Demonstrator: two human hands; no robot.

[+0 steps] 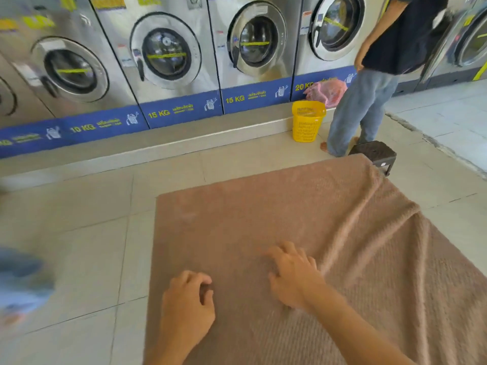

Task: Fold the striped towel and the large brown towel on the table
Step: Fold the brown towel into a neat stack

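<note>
The large brown towel (263,219) lies spread over the table and covers it; its left half is flat, while its right half carries long creases running up to the far right corner. My left hand (185,304) is over the towel's near left part, fingers loosely curled with nothing in them. My right hand (292,272) rests palm down on the towel at the near end of the creases, fingers bent and spread. No striped towel can be made out.
A blurred blue shape (21,283) sits at the left edge. Beyond the table are a tiled floor, a row of washing machines (166,54), a yellow basket (307,121), a dark stool (374,154) and a standing person (369,101).
</note>
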